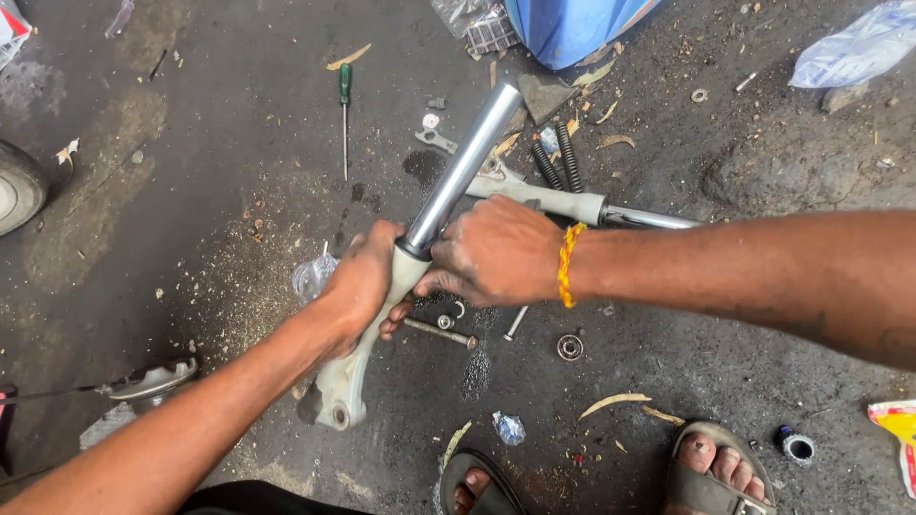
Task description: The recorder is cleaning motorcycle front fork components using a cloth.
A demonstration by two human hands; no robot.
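On the greasy floor, both hands, left hand [358,281] and right hand [496,253], close their grip round the fork leg [448,195].

Parts-strewn concrete floor [744,353], screwdriver [345,105]

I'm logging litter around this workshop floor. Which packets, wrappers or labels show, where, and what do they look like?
Clear plastic bag: top right, crumpled, whitish.
Yellow-and-red packet: right edge, flat.
Red-and-white wrapper: top left corner, cut off.
Small foil scrap: bottom centre, silvery-blue.
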